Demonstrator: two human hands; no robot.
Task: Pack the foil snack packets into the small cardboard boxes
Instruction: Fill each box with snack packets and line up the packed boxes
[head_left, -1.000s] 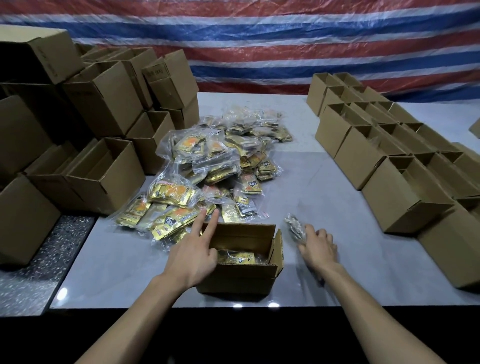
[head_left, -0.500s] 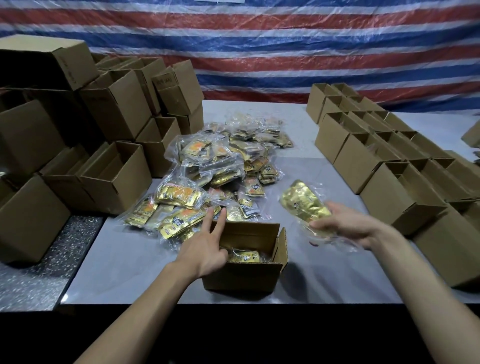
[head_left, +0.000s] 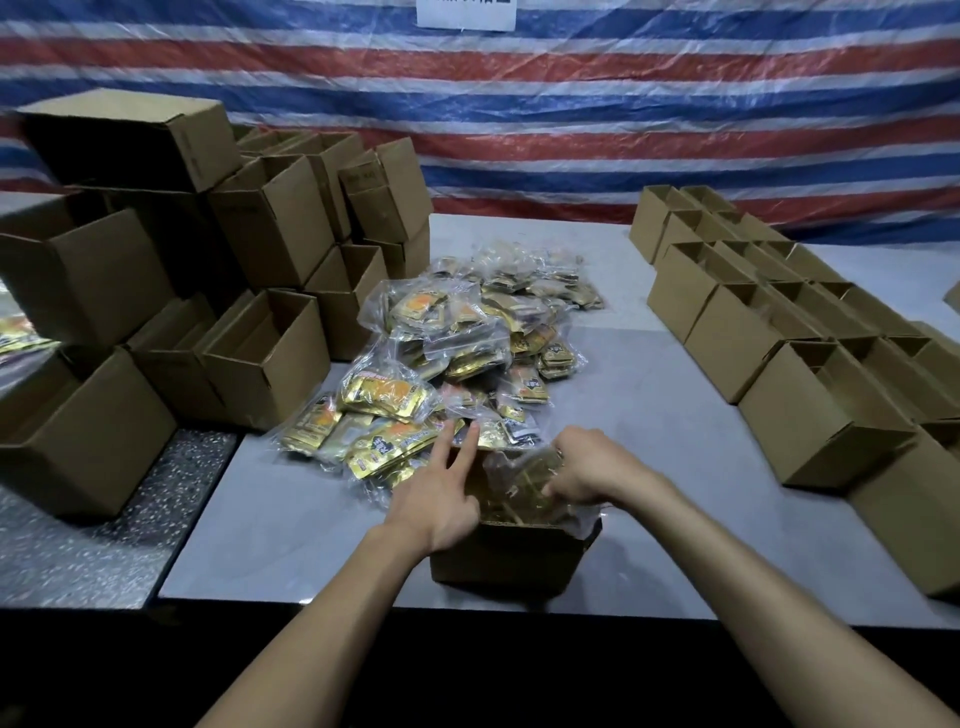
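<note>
Foil snack packet partway into small cardboard box at 6 o'clock on surface, gripped by right hand, fingers curled, from 3 o'clock; left hand, fingers straight, steadying 9 o'clock rim; packet's long axis blurred.

Of the person only two arms show, both bare along all of their visible length, from the bottom edge of the view up to the fingertips. The left forearm is long and slim, broad where it meets the edge and narrowing evenly to the wrist; the right forearm has the same build and looks thicker near the corner, stretched by the wide lens. The left hand is narrow, with a smooth back and long, thin fingers tapering to rounded tips. The right hand shows a row of rounded knuckles. Blur softens the nails on both hands.
</note>
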